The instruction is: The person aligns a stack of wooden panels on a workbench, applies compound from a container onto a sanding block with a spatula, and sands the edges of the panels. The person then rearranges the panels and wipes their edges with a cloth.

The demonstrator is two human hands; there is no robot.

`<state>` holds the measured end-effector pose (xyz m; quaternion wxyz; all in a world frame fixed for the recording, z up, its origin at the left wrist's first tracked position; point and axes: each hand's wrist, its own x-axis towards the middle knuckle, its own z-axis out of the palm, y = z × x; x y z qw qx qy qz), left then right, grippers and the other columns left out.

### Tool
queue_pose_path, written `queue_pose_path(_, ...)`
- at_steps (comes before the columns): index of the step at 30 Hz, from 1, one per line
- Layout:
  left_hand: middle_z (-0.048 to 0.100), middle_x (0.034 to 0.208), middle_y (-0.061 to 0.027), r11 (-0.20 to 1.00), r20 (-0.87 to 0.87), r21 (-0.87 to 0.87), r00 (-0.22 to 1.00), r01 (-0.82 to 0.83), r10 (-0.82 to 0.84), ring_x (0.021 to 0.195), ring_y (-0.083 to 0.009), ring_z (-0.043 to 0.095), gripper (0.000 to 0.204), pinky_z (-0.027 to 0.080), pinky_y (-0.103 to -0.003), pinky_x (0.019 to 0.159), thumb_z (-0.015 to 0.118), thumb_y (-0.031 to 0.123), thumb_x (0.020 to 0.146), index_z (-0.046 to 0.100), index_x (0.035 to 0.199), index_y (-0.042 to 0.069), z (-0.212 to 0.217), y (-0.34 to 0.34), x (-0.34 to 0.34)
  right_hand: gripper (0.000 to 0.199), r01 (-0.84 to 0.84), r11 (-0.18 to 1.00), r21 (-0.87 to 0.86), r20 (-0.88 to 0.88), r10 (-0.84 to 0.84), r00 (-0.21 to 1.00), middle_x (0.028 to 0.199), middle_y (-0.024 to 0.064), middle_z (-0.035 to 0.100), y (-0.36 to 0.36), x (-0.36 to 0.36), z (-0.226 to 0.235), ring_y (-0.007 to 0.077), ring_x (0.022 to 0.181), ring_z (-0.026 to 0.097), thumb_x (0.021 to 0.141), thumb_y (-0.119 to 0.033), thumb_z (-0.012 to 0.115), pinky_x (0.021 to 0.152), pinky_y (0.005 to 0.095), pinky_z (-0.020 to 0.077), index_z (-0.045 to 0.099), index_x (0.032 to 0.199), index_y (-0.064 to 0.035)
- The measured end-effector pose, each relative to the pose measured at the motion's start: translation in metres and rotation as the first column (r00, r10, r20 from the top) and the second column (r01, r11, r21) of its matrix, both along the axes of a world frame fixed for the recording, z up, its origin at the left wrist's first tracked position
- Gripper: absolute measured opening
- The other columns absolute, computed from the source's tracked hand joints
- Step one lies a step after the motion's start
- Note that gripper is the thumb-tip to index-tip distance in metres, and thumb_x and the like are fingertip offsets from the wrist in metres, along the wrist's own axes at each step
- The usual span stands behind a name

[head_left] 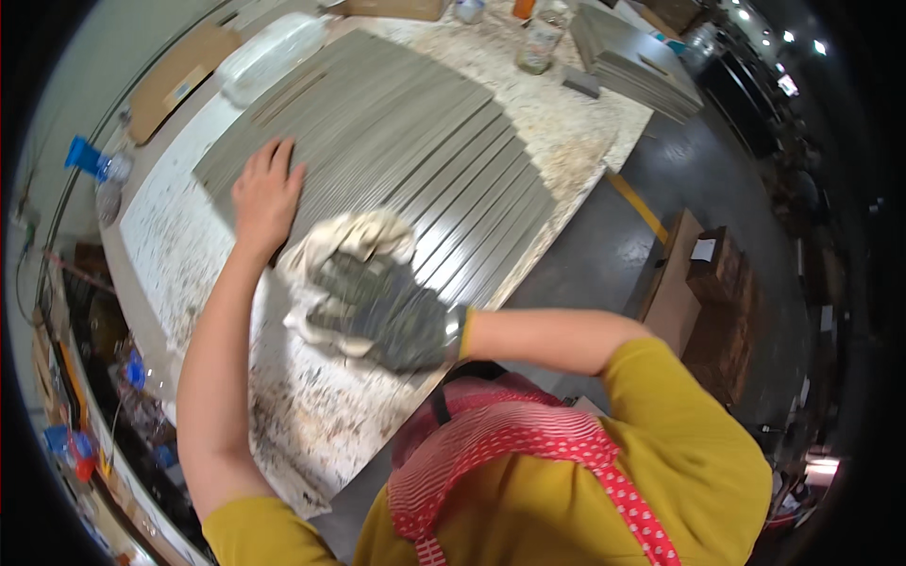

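Grey wood-grain strips (pixel 377 132) lie side by side across the table, packed closely at the left and with wider dark gaps toward the right. My bare left hand (pixel 264 198) rests flat on their left edge, fingers stretched out. Over the near edge of the strips, my right hand (pixel 392 316), in a dark grey glove with a yellow cuff, grips a crumpled cream cloth (pixel 368 231). The glove is slightly blurred, and its fingers are partly buried in the cloth. Part of the strips' near edge is hidden behind the cloth.
The white table (pixel 321 415) is stained brown. Beyond the strips stand a clear bottle (pixel 540 45), a small dark block (pixel 580 82) and a stack of grey panels (pixel 628 61). Clear plastic packaging (pixel 269 58) lies far left, near a blue-topped bottle (pixel 94 162). Cardboard boxes (pixel 719 283) stand right.
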<state>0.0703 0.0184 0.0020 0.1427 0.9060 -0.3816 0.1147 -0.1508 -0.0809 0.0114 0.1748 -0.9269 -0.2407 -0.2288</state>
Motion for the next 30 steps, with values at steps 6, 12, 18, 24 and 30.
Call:
queue_pose_path(6,0.039,0.139,-0.0093,0.995,-0.014,0.102,1.0,-0.001,0.002,0.129,-0.0291,0.035,0.043,0.026,-0.045,0.104,0.042,0.031,0.094,0.043,0.134,0.016,0.01,0.012,-0.007,0.032,0.277,0.956,0.099,0.039,-0.282,0.959,0.127,0.0105,0.051,-0.144,0.009,-0.02,0.0309,0.12,0.046,0.087,-0.016,0.054,0.102,0.0414,0.0375,0.058,0.118,-0.0168)
queue_pose_path(12,0.037,0.14,-0.0091,0.994,-0.025,0.11,1.0,-0.001,0.004,0.13,-0.0279,0.033,0.042,0.024,-0.044,0.106,0.04,0.029,0.095,0.043,0.135,0.015,0.01,-0.007,-0.002,0.025,0.672,0.675,0.306,-0.166,-0.657,0.736,0.092,0.0106,0.06,-0.329,0.001,-0.045,0.0254,0.085,0.059,0.091,-0.022,0.048,0.076,0.0375,0.049,0.056,0.111,-0.0081)
queue_pose_path(18,0.037,0.141,-0.0093,0.988,-0.004,0.154,1.0,0.0,0.001,0.13,-0.0278,0.034,0.043,0.025,-0.043,0.105,0.038,0.028,0.095,0.04,0.137,0.017,0.011,0.002,-0.003,0.038,0.375,0.927,-0.006,-0.165,-0.37,0.914,0.11,0.0104,0.057,-0.168,-0.009,0.027,0.0231,0.102,0.055,0.09,-0.023,0.054,0.091,0.0376,0.0433,0.052,0.122,-0.004)
queue_pose_path(24,0.038,0.14,-0.0096,0.991,-0.004,0.121,0.999,0.051,-0.051,0.13,-0.028,0.034,0.042,0.025,-0.042,0.106,0.039,0.027,0.095,0.042,0.135,0.015,0.014,-0.003,-0.004,0.028,0.608,0.778,-0.155,0.046,-0.61,0.791,0.109,0.0128,0.058,-0.269,-0.016,-0.027,0.0281,0.104,0.054,0.091,-0.021,0.048,0.093,0.0404,0.041,0.059,0.113,-0.007)
queue_pose_path(30,0.037,0.14,-0.01,0.984,0.003,0.176,1.0,0.019,-0.02,0.13,-0.0279,0.034,0.043,0.026,-0.041,0.105,0.038,0.026,0.096,0.041,0.136,0.014,0.014,-0.002,-0.009,0.029,0.531,0.82,-0.214,0.254,-0.478,0.841,0.11,0.009,0.057,-0.233,-0.03,-0.006,0.029,0.101,0.055,0.088,-0.021,0.045,0.089,0.0426,0.0412,0.059,0.113,-0.0147)
